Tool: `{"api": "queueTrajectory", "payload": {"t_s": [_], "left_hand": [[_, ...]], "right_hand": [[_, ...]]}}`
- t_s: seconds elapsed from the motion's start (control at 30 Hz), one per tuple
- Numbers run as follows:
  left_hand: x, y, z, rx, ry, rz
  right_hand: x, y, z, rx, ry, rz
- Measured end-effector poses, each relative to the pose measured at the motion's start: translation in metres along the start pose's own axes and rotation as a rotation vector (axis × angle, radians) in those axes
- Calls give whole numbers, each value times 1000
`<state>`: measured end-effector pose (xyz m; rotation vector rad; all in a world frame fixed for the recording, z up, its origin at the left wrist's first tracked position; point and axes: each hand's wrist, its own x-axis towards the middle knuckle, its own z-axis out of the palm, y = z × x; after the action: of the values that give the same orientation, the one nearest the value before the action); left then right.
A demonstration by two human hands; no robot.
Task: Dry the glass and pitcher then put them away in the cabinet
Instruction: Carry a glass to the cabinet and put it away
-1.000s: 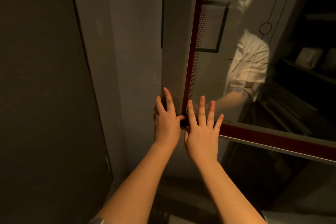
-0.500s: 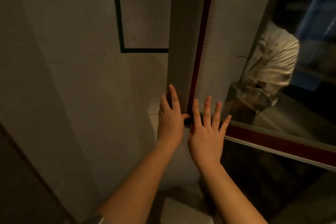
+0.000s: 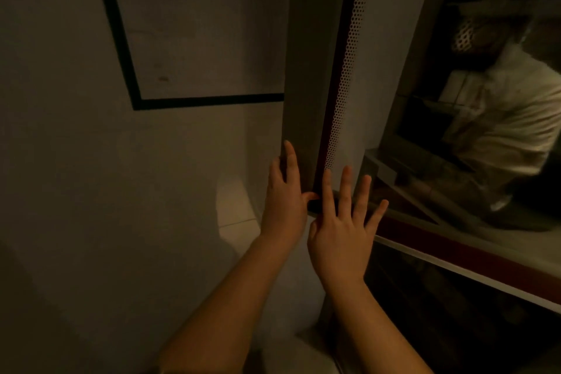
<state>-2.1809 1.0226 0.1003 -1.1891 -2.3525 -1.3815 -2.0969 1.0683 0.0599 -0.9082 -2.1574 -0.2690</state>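
Observation:
A glass cabinet door [image 3: 403,100] with a dark red, perforated frame fills the right of the head view. My left hand [image 3: 285,200] lies flat on the door's grey side edge, its thumb hooked at the lower corner. My right hand [image 3: 343,228] rests with fingers spread flat on the glass just right of that corner. Neither hand holds anything. No glass or pitcher is in view.
A pale wall [image 3: 151,191] with a black rectangular frame [image 3: 127,55] stands to the left. The glass reflects a person in a light shirt and dim shelves. Below the door's lower rail [image 3: 473,270] it is dark.
The view has swung left and closer, so the dark panel at left is gone and the wall frame looms larger. Both hands stay on the door's lower corner in the same pose.

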Motion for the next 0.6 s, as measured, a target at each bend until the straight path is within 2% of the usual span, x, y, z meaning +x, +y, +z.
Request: {"api": "queueTrajectory", "payload": {"t_s": [0.6], "left_hand": [[121, -10, 94, -206, -194, 103]], "right_hand": [[83, 45, 83, -128, 28, 147]]}}
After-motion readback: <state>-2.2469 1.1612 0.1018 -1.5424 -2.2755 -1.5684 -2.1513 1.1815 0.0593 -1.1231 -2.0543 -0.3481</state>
